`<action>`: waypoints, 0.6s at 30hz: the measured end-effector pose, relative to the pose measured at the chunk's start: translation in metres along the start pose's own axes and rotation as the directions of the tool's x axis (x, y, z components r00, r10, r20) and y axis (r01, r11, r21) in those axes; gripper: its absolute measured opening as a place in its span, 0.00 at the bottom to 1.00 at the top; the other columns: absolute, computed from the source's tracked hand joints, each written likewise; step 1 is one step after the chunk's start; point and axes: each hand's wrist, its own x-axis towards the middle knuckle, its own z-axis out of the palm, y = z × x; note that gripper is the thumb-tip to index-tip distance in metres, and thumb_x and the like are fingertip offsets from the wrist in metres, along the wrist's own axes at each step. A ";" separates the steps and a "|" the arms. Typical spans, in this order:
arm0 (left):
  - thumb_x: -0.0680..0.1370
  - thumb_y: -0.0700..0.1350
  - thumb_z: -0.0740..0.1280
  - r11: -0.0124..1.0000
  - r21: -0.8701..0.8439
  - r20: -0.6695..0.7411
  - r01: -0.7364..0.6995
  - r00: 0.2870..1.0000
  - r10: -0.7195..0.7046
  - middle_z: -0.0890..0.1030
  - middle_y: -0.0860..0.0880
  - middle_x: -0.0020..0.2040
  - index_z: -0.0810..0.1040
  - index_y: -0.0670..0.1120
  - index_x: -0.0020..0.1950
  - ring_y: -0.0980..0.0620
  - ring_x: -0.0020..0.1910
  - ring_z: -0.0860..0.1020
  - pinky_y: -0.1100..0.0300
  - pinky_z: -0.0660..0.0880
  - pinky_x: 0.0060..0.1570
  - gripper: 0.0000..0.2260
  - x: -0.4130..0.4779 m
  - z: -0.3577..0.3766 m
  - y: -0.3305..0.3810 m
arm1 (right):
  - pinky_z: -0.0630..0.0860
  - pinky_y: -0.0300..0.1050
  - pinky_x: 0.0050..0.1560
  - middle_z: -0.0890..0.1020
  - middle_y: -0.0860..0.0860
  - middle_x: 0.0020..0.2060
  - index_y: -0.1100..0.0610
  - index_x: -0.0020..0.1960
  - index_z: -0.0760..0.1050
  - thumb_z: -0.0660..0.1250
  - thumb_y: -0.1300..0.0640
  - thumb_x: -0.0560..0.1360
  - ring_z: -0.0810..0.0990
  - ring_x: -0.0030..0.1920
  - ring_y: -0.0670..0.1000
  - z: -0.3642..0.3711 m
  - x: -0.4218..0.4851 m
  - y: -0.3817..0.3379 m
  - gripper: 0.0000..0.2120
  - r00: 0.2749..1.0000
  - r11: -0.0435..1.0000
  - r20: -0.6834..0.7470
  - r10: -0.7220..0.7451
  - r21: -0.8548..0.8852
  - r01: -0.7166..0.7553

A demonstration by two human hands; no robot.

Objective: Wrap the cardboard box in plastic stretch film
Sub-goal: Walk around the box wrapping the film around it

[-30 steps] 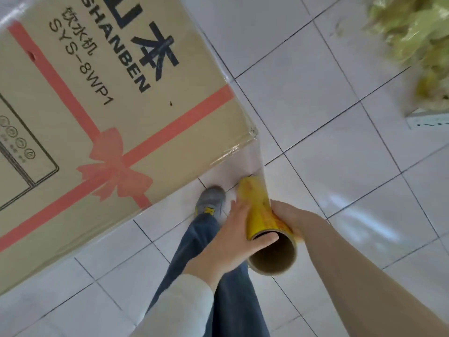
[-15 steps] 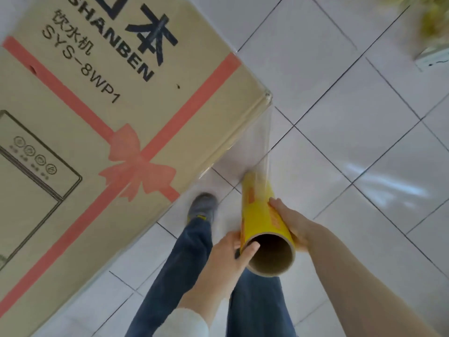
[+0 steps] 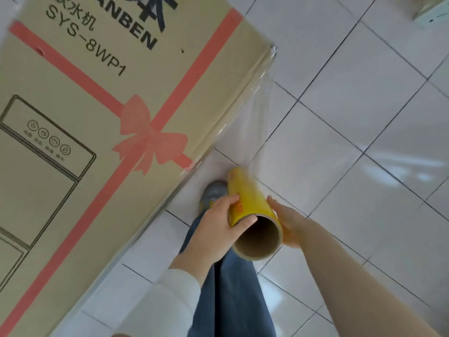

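A tall cardboard box [image 3: 80, 132] with a pink ribbon print and black lettering fills the left of the head view. A yellow roll of stretch film [image 3: 250, 203] with a brown cardboard core stands upright just right of the box's near corner. My left hand [image 3: 218, 229] grips the roll's left side and my right hand [image 3: 289, 222] holds its right side. A sheet of clear film [image 3: 252, 113] stretches from the roll up to the box's corner edge, where it clings.
White floor tiles [image 3: 352, 113] spread to the right of the box. My leg in blue jeans [image 3: 230, 288] and a grey shoe [image 3: 212, 193] stand directly below the roll. A pale object [image 3: 432, 10] lies at the top right corner.
The box corner has shifted right and up in view as I stepped along it. The roll stays in both hands, with a longer sheet of film drawn out.
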 end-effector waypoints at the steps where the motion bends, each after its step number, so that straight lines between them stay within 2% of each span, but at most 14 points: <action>1: 0.72 0.60 0.65 0.998 -0.061 -0.048 0.024 0.998 -0.027 0.72 0.55 0.63 0.66 0.52 0.68 0.56 0.63 0.71 0.64 0.69 0.59 0.28 -0.010 0.008 -0.009 | 0.78 0.50 0.45 0.81 0.60 0.54 0.56 0.69 0.67 0.56 0.36 0.77 0.82 0.48 0.59 0.004 -0.004 0.006 0.29 1.000 1.000 0.002 -0.011 -0.020 0.011; 2: 0.71 0.60 0.65 0.991 -0.122 -0.076 0.051 0.995 -0.061 0.75 0.54 0.61 0.68 0.51 0.67 0.55 0.61 0.73 0.65 0.71 0.56 0.27 -0.020 0.015 -0.018 | 0.77 0.48 0.41 0.82 0.59 0.47 0.56 0.66 0.69 0.55 0.37 0.78 0.82 0.42 0.57 0.006 -0.002 0.013 0.27 1.000 1.000 0.010 -0.019 -0.018 0.019; 4: 0.70 0.59 0.66 0.978 -0.181 -0.068 0.104 0.991 -0.118 0.77 0.53 0.58 0.70 0.52 0.62 0.55 0.58 0.76 0.69 0.72 0.50 0.23 -0.037 0.023 -0.032 | 0.75 0.47 0.38 0.80 0.59 0.44 0.56 0.66 0.67 0.53 0.38 0.79 0.80 0.39 0.56 0.015 -0.001 0.025 0.26 1.000 1.000 -0.003 -0.006 -0.003 0.006; 6: 0.69 0.62 0.66 0.991 -0.068 0.006 0.113 0.994 -0.113 0.76 0.54 0.55 0.68 0.55 0.56 0.57 0.55 0.76 0.69 0.72 0.48 0.21 -0.046 0.018 -0.040 | 0.76 0.47 0.39 0.80 0.59 0.46 0.57 0.67 0.66 0.53 0.37 0.79 0.79 0.41 0.56 0.027 -0.002 0.035 0.27 1.000 1.000 -0.001 -0.004 -0.021 0.004; 7: 0.67 0.65 0.65 0.995 0.026 0.048 0.099 0.994 -0.100 0.75 0.54 0.56 0.67 0.55 0.56 0.57 0.54 0.76 0.67 0.73 0.49 0.23 -0.047 0.012 -0.043 | 0.76 0.47 0.42 0.80 0.60 0.49 0.58 0.67 0.67 0.53 0.37 0.79 0.79 0.43 0.56 0.032 -0.003 0.037 0.28 1.000 0.999 -0.003 0.009 -0.052 -0.010; 8: 0.66 0.67 0.65 0.991 0.109 0.081 0.076 0.993 -0.085 0.73 0.54 0.59 0.66 0.55 0.58 0.57 0.57 0.74 0.63 0.74 0.53 0.27 -0.046 0.006 -0.045 | 0.77 0.48 0.44 0.79 0.60 0.52 0.57 0.68 0.67 0.53 0.37 0.79 0.80 0.45 0.57 0.038 0.000 0.038 0.28 1.000 0.997 -0.002 0.024 -0.076 -0.024; 10: 0.67 0.65 0.66 0.985 0.171 0.173 -0.008 0.985 -0.022 0.62 0.55 0.72 0.57 0.58 0.69 0.56 0.68 0.65 0.58 0.65 0.64 0.35 -0.039 -0.008 -0.045 | 0.78 0.51 0.50 0.78 0.60 0.58 0.56 0.68 0.67 0.54 0.36 0.78 0.80 0.51 0.58 0.054 0.000 0.033 0.29 1.000 0.995 0.001 -0.004 -0.101 0.004; 11: 0.69 0.63 0.67 0.982 0.177 0.241 -0.065 0.970 0.021 0.56 0.57 0.75 0.53 0.59 0.72 0.57 0.71 0.59 0.59 0.61 0.66 0.37 -0.033 -0.014 -0.043 | 0.78 0.54 0.55 0.78 0.60 0.59 0.55 0.68 0.68 0.56 0.35 0.76 0.80 0.55 0.60 0.062 0.001 0.031 0.30 1.000 0.994 -0.005 -0.029 -0.103 0.028; 12: 0.70 0.62 0.67 0.972 0.201 0.302 -0.119 0.952 0.054 0.55 0.58 0.75 0.51 0.59 0.73 0.57 0.72 0.58 0.60 0.59 0.65 0.37 -0.028 -0.019 -0.042 | 0.76 0.57 0.59 0.78 0.60 0.59 0.54 0.68 0.69 0.57 0.33 0.74 0.79 0.56 0.61 0.067 0.006 0.031 0.32 0.999 0.995 -0.011 -0.044 -0.093 0.043; 14: 0.73 0.61 0.64 0.948 0.259 0.336 -0.187 0.937 0.093 0.61 0.57 0.73 0.56 0.58 0.73 0.55 0.70 0.63 0.62 0.60 0.63 0.31 -0.023 -0.028 -0.043 | 0.74 0.60 0.62 0.78 0.61 0.60 0.54 0.67 0.71 0.59 0.32 0.72 0.79 0.59 0.62 0.076 0.009 0.033 0.33 0.998 0.998 -0.015 -0.057 -0.034 0.057; 18: 0.75 0.57 0.63 0.964 0.209 0.182 -0.164 0.975 0.127 0.70 0.54 0.67 0.65 0.54 0.69 0.54 0.66 0.67 0.65 0.61 0.61 0.23 -0.033 -0.043 -0.063 | 0.77 0.54 0.54 0.79 0.61 0.59 0.59 0.66 0.70 0.53 0.35 0.78 0.79 0.57 0.61 0.086 0.002 0.058 0.31 0.999 0.989 -0.046 -0.009 0.146 0.015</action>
